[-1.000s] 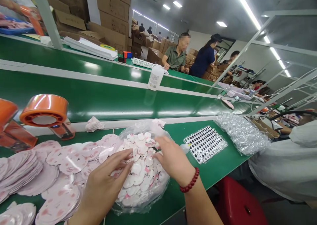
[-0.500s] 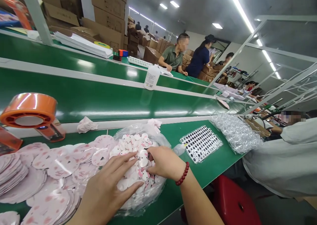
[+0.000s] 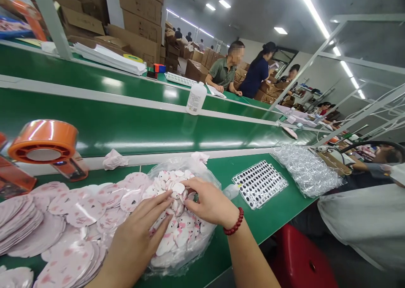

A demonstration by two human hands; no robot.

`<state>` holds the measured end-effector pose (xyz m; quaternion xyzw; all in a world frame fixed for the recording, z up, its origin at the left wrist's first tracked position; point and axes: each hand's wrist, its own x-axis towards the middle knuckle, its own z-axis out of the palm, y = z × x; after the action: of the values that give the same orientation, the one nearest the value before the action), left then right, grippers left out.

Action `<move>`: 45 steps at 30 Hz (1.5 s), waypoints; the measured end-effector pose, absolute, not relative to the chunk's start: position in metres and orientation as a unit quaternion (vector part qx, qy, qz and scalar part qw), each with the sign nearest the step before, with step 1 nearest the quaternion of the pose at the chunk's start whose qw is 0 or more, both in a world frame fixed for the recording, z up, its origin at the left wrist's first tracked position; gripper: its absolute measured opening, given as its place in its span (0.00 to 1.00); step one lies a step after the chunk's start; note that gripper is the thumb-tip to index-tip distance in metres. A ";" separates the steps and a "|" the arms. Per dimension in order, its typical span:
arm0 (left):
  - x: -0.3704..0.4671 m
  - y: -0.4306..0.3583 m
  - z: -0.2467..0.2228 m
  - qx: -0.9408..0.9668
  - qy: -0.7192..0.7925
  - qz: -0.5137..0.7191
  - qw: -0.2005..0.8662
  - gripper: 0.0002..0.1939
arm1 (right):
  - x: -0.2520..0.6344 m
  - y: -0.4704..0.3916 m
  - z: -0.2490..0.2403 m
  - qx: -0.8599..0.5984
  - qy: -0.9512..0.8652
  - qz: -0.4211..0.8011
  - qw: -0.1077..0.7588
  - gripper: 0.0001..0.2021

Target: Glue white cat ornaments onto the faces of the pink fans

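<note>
A clear plastic bag (image 3: pixel 207 241) lies open on the green bench, heaped with small white cut-out pieces (image 3: pixel 177 235) with pink marks and little black animal faces. My left hand (image 3: pixel 139 229) rests over the bag's left side, fingers stretched and thumb apart. From the right, my right hand (image 3: pixel 210 201), with a red bead bracelet (image 3: pixel 234 222) at its wrist, reaches into the heap. Its thumb and forefinger are curved with a gap between them. A blank white piece (image 3: pixel 179 188) lies between both hands' fingertips, by the right forefinger. The right hand's other fingers are partly hidden.
Pink round printed pieces (image 3: pixel 85 207) are piled at left, beside an orange fan (image 3: pixel 44 142). Sheets of black ovals (image 3: pixel 261 184) and a clear plastic pile (image 3: pixel 306 169) lie at right. A white bottle (image 3: pixel 196 99) stands behind; a red stool (image 3: pixel 303 258) and a person's pale garment (image 3: pixel 363 220) are at right.
My right fingers have moved slightly up and left in the heap. A blank white piece now shows where a faced piece was between the hands. The view has shifted slightly.
</note>
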<state>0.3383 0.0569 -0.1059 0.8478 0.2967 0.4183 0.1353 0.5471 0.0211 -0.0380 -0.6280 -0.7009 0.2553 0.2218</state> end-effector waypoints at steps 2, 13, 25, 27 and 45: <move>0.339 0.057 -0.107 0.847 0.301 0.415 0.141 0.15 | 0.546 0.022 -0.039 -0.625 -0.694 0.265 0.239 0.20; 0.346 0.055 -0.103 0.791 0.363 0.448 0.206 0.15 | 0.534 0.034 -0.047 -0.619 -0.608 0.340 0.363 0.05; 0.349 0.053 -0.100 0.792 0.363 0.477 0.111 0.13 | 0.534 0.028 -0.035 -0.710 -0.585 0.263 0.291 0.06; 0.348 0.053 -0.100 0.793 0.370 0.472 0.110 0.14 | 0.538 0.019 -0.037 -0.711 -0.606 0.249 0.256 0.09; 0.357 0.060 -0.077 0.774 0.340 0.448 0.291 0.19 | 0.528 0.010 -0.017 -0.634 -0.700 0.203 0.259 0.16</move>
<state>0.3570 0.0604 -0.0768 0.7741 0.3397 0.4478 0.2912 0.5281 0.0097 -0.0174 -0.6338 -0.6999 0.2034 0.2590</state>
